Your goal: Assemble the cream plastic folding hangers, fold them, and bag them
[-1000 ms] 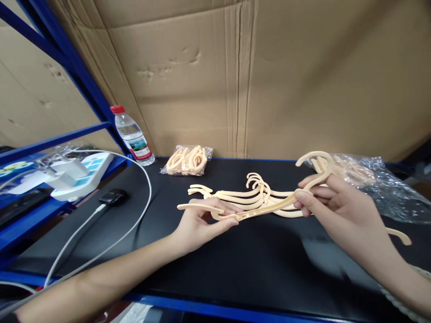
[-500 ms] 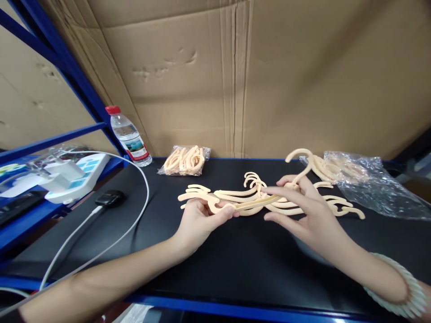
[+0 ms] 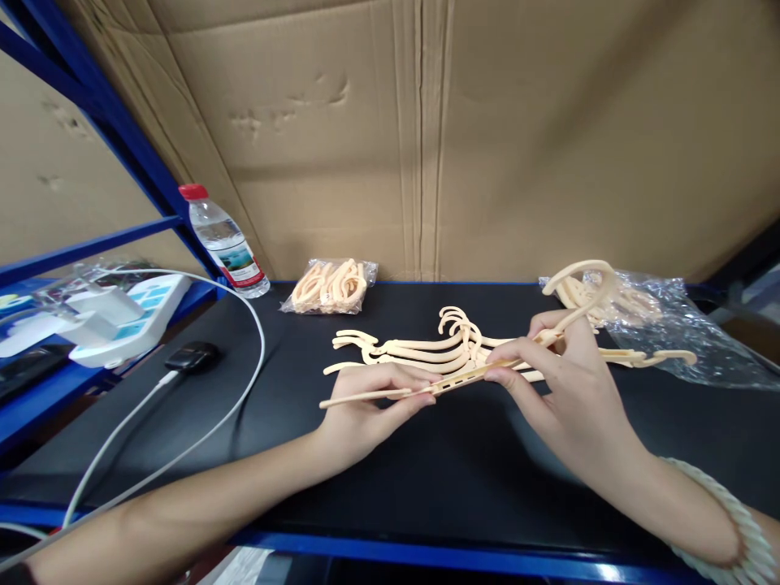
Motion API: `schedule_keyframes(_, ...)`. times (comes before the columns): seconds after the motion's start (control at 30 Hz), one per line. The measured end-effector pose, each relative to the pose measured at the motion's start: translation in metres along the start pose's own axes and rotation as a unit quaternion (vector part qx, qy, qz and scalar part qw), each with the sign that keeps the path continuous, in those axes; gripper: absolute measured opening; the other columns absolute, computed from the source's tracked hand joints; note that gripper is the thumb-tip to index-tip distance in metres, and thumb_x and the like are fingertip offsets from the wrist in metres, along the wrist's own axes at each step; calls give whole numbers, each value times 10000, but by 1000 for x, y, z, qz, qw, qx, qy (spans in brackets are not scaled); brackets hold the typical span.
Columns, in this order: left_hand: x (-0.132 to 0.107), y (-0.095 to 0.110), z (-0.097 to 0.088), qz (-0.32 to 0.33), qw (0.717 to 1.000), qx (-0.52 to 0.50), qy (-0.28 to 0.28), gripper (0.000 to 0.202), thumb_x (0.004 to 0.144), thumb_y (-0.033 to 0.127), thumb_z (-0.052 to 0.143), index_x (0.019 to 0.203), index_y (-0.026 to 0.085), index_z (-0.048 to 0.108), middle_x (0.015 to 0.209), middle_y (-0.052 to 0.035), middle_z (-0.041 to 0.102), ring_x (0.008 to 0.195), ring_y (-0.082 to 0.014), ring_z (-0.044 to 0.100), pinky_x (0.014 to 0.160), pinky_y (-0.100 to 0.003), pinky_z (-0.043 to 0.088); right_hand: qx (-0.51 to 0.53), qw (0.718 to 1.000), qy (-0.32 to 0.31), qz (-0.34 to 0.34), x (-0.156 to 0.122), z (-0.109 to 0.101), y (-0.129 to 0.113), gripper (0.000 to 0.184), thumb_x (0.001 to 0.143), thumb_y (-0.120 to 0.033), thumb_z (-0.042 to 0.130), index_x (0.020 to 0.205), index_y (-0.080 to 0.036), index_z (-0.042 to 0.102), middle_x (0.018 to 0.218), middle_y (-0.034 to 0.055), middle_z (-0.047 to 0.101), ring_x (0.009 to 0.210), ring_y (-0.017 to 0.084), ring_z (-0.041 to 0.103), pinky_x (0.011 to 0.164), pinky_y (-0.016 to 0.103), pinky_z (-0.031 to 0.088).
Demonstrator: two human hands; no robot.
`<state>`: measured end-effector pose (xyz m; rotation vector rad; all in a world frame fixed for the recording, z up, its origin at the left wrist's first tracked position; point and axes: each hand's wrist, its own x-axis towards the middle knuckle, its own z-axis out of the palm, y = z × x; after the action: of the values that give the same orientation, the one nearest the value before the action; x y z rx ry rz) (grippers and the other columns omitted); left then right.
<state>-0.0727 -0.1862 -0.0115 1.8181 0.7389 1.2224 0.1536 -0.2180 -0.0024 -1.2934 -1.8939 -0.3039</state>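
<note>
A cream plastic clothes hanger (image 3: 466,378) is held above the black table between both hands. My left hand (image 3: 369,406) pinches its left part, with one arm sticking out past the knuckles. Fingers of my right hand (image 3: 566,374) are closed around the hanger near the base of its hook, which rises to the upper right. Slots show along the hanger's edge. Behind it several more cream hangers (image 3: 426,354) lie in a pile on the table, their hooks pointing away; my hands hide part of the pile.
A clear bag of cream parts (image 3: 332,286) lies at the back. An opened plastic bag (image 3: 676,325) with more parts is at the back right. A red-capped water bottle (image 3: 225,244), a white power strip (image 3: 137,321), a black adapter (image 3: 192,357) and a white cable (image 3: 262,349) are at left.
The held hanger has turned so its slotted edge shows, and its hook has swung upward and to the right. Both hands still grip it.
</note>
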Motion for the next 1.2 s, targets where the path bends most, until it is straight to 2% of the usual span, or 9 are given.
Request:
schedule_keyframes(0.3,1,2,-1,23,999,49,1,103,733,156,767,688,179,678,807,-69,777,786,-224,744,711,-302,593,37,999,-11,35,1,1,-3,147,905,-284,566,853,-235,694,943,89,454,904,264,533,688,399,480)
schedule_keyframes(0.4,1,4,-1,22,999,48,7,121,716,150,777,675,174,666,791,-67,772,768,-212,737,705,-288,582,36,999,-2,27,1,1,-6,146,912,-284,565,850,-244,691,940,83,460,903,256,540,721,406,483)
schedule_keyframes(0.53,4,6,-5,-58,998,5,37,134,738,193,764,660,157,662,703,-50,738,716,-182,708,676,-262,557,41,999,6,3,6,0,0,112,904,-287,594,990,-238,647,962,76,489,892,236,557,780,397,492)
schedule_keyframes(0.73,16,3,-22,-184,963,-160,118,215,677,246,829,709,145,641,689,-20,705,710,-156,700,684,-232,552,100,994,-34,-4,12,-7,33,469,934,-221,506,1385,-224,376,1106,96,564,757,166,598,671,311,519)
schedule_keyframes(0.83,22,1,-29,-224,942,-203,145,255,641,261,853,737,134,653,675,-17,698,676,-156,709,697,-233,570,63,993,-97,12,5,-13,45,362,949,-237,461,1309,-210,479,1002,76,647,782,190,649,682,319,527)
schedule_keyframes(0.9,24,1,-33,-259,931,-206,152,225,673,265,828,743,113,677,656,-31,690,642,-142,700,643,-203,566,49,992,-113,5,-3,-16,49,257,945,-244,455,1166,-207,580,999,77,687,860,217,671,748,348,536)
schedule_keyframes(1.0,24,-2,-42,-296,914,-217,172,147,725,207,774,793,95,708,670,-39,692,560,-78,644,521,-126,512,57,990,-125,15,-14,-16,53,212,927,-223,466,1073,-206,619,1011,72,709,903,226,680,776,360,541)
schedule_keyframes(1.1,21,-5,-56,-293,906,-208,222,65,717,107,732,775,114,702,661,-10,676,511,-43,594,455,-92,460,71,985,-150,37,-21,-14,58,181,921,-223,488,1048,-202,616,1003,73,705,910,228,673,788,374,534)
schedule_keyframes(1.2,13,-6,-74,-275,912,-178,246,65,700,92,734,713,123,679,652,-5,676,506,-39,581,477,-95,465,78,983,-160,37,-24,-10,61,127,915,-219,507,976,-191,615,952,82,686,872,228,657,770,378,522)
